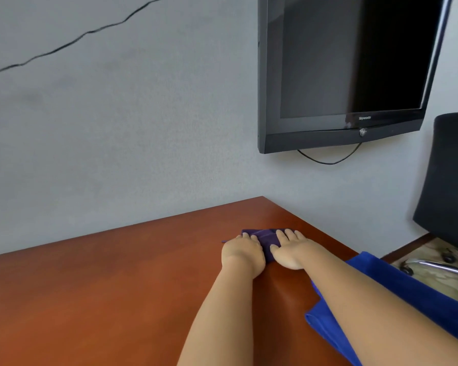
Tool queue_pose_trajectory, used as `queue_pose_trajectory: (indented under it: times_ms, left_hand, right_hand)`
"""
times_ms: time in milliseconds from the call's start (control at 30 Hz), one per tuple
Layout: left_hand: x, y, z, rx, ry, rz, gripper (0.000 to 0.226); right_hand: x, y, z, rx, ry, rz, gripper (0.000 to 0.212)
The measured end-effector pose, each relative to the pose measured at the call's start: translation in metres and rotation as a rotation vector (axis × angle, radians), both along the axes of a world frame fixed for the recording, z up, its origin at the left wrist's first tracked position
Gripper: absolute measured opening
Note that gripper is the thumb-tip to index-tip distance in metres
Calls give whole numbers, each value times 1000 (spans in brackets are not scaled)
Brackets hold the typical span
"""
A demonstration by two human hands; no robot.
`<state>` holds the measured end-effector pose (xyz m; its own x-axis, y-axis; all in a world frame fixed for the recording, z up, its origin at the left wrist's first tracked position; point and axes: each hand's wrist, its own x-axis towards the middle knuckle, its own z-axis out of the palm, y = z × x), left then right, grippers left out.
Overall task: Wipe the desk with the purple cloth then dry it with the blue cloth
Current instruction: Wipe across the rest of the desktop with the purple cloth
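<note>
Head view: both hands lie flat on the purple cloth (pixel 267 237) at the counter's (pixel 117 286) far right. Left hand (pixel 242 250) and right hand (pixel 292 249) press with straight fingers. The blue cloth (pixel 418 299) lies near, right.

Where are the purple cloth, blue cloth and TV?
purple cloth (pixel 267 236), head view, bare fold between the hands
blue cloth (pixel 397 291), head view, middle of the visible strip
TV (pixel 349 62), head view, dark screen
</note>
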<state>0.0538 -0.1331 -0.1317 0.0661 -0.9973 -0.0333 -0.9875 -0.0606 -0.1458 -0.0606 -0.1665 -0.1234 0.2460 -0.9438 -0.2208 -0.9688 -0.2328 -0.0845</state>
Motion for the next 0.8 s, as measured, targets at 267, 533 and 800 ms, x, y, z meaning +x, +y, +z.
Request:
queue_pose_trajectory:
  times_ms: [267,533,800]
  left_hand:
    - [21,-71,-4,-29,16,-16,46]
    - [20,-58,-4,-25,21,-14,47]
    - [10,25,-4,50,-13,-16,49]
  right_hand:
    - [19,-66,-4,-56,-33,-18,59]
    - [15,-57,-6,-111,43,3,59]
    - [4,27,-1,-61,108,38,58]
